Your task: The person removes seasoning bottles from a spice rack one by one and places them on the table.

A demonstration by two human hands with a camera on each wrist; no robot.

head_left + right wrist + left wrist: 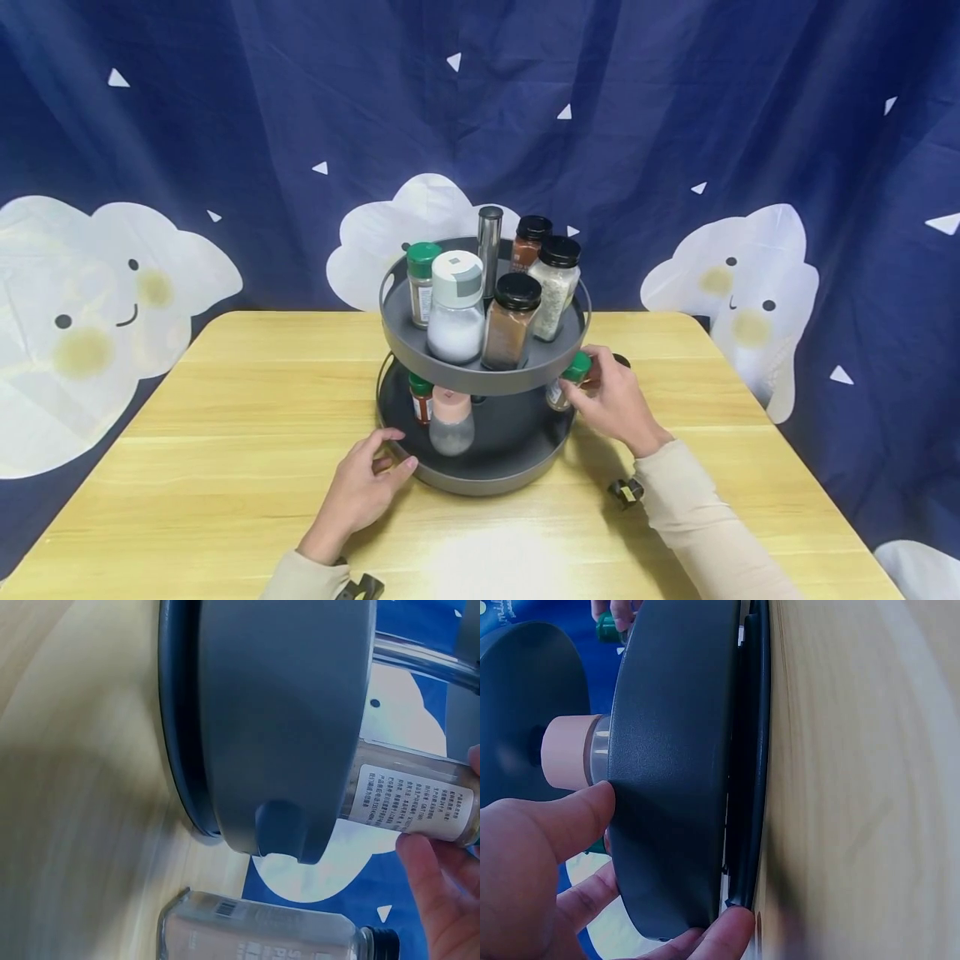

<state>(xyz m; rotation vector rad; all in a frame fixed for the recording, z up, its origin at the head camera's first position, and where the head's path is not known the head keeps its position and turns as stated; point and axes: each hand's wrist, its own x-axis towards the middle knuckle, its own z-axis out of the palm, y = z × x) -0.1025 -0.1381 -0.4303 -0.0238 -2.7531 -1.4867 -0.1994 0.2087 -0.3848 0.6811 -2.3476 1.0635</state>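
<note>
A dark grey two-tier turntable [487,483] stands on the table. My left hand [363,487] holds the left front of its lower tier; in the left wrist view the thumb [585,814] touches the upper rim and fingertips lie at the base. With my right hand [611,400] I grip a green-capped spice jar [558,395] at the lower tier's right side. Its white label [412,801] shows in the right wrist view; its bottom is hidden behind the tray wall. A pink-capped shaker [452,425] and another green-capped jar [422,400] stand on the lower tier.
The upper tier carries a white-capped shaker [456,308], a green-capped jar [422,283] and several black-capped jars, one brown-filled [508,329], around a metal post [490,242]. A black-capped jar [262,930] stands on the table right of the turntable. A blue curtain [480,100] hangs behind.
</note>
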